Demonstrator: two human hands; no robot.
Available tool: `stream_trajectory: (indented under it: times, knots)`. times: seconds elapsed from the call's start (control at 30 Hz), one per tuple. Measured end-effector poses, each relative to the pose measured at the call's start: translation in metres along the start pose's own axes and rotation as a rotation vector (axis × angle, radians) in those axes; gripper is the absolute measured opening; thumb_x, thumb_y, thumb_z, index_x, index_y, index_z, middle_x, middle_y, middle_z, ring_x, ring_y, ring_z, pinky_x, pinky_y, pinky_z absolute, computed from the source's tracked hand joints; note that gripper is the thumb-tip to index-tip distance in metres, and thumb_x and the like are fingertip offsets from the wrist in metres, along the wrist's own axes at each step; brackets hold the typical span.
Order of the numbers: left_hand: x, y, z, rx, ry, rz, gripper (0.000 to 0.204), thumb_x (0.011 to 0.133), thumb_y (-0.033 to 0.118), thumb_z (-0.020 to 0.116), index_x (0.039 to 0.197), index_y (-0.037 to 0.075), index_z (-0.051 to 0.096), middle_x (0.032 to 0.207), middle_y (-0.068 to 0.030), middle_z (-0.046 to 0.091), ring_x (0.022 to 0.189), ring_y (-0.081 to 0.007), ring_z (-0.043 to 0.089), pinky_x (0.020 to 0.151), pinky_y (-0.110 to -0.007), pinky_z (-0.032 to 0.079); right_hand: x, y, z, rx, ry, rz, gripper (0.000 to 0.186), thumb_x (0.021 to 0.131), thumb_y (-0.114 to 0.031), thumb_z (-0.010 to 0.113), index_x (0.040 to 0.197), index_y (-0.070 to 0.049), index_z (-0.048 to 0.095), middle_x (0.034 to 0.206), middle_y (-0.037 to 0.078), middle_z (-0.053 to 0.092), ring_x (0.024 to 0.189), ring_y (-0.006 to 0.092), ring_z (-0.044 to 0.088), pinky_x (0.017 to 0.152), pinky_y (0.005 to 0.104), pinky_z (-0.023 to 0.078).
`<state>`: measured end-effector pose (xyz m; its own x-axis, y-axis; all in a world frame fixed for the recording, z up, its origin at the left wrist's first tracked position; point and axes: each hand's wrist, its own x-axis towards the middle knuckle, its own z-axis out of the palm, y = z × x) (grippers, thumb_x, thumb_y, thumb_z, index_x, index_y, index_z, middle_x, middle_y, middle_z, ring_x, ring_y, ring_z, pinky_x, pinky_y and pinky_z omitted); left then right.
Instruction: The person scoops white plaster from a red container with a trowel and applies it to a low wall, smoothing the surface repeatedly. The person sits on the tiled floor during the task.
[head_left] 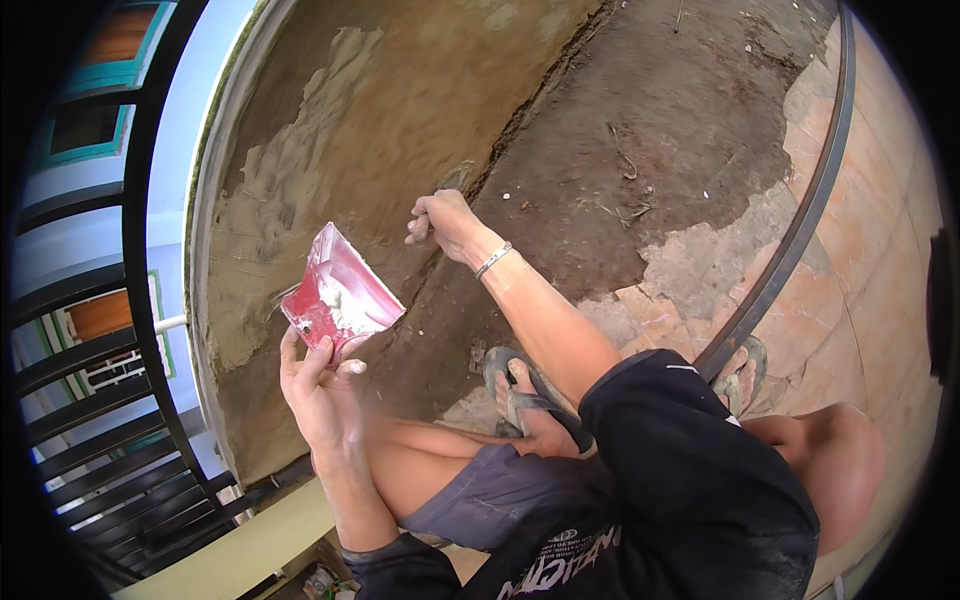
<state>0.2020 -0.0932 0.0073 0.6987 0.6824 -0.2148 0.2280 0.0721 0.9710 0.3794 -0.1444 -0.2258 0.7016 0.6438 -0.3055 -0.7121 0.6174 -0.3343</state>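
My left hand (322, 385) grips a red plastic piece (312, 310) by its lower edge, thumb on the near face. The piece is curved like a cut-open container, and white paste (345, 305) lies in it. White smears mark my fingers. To the right, my right hand (445, 222) is closed with curled fingers close to the plastered wall (370, 130). A thin, pale, blade-like edge (456, 178) shows just beyond its knuckles; it is blurred, and its handle is hidden by the fingers. Whether that edge touches the wall I cannot tell.
Bare brown soil (640, 130) runs along the wall's foot. Broken orange tiles (830, 260) and a dark metal rail (790, 235) curve along the right. Black railing bars (85, 290) stand at the left. My sandalled foot (535, 400) rests near the wall.
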Motion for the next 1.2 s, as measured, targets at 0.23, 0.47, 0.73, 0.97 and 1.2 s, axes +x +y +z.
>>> stream_trajectory:
  times: [0.23, 0.47, 0.73, 0.97, 1.2]
  knots:
    - [0.006, -0.003, -0.006, 0.019, 0.013, -0.018, 0.048, 0.095, -0.001, 0.054, 0.142, -0.005, 0.045, 0.123, -0.0166, 0.067, 0.096, -0.0265, 0.074, 0.060, -0.029, 0.056, -0.034, -0.017, -0.024, -0.262, 0.346, -0.010, 0.021, 0.097, 0.001, 0.047, 0.117, 0.001, 0.050, 0.080, 0.002, 0.048, 0.061, 0.0114, 0.052, 0.047, 0.0292, 0.046]
    - [-0.002, 0.001, -0.002, -0.004, -0.034, 0.007, 0.047, 0.096, -0.002, 0.054, 0.142, -0.004, 0.045, 0.122, -0.0159, 0.068, 0.098, -0.0260, 0.074, 0.062, -0.029, 0.055, -0.020, 0.054, -0.035, -0.500, 0.030, 0.139, 0.065, 0.101, -0.006, 0.047, 0.159, 0.005, 0.023, 0.072, 0.002, 0.051, 0.055, 0.0141, 0.054, 0.050, 0.0312, 0.046]
    - [-0.007, -0.002, -0.011, 0.009, -0.016, 0.047, 0.048, 0.096, -0.002, 0.055, 0.143, -0.004, 0.045, 0.120, -0.0151, 0.069, 0.097, -0.0261, 0.074, 0.064, -0.029, 0.055, 0.006, 0.065, -0.053, -0.755, 0.311, -0.347, 0.064, 0.094, -0.005, 0.045, 0.153, 0.015, 0.031, 0.078, 0.018, 0.061, 0.071, 0.0258, 0.064, 0.064, 0.0400, 0.052]
    - [0.019, 0.030, -0.025, 0.161, -0.138, -0.134, 0.050, 0.095, -0.002, 0.053, 0.143, -0.006, 0.041, 0.116, -0.0203, 0.070, 0.087, -0.0262, 0.077, 0.054, -0.026, 0.060, -0.086, -0.021, -0.054, -1.038, 0.044, -0.093, 0.050, 0.103, -0.018, 0.055, 0.149, 0.002, 0.049, 0.084, 0.002, 0.068, 0.065, 0.0109, 0.055, 0.059, 0.0296, 0.049]
    - [0.066, -0.026, -0.032, 0.149, -0.307, -0.228, 0.051, 0.094, -0.008, 0.052, 0.142, -0.009, 0.034, 0.104, -0.0253, 0.070, 0.079, -0.0291, 0.077, 0.057, -0.029, 0.063, -0.149, -0.140, -0.029, -1.781, -0.276, -0.711, 0.039, 0.096, -0.008, 0.062, 0.134, -0.014, 0.068, 0.110, 0.014, 0.074, 0.100, 0.0318, 0.071, 0.086, 0.0397, 0.056]
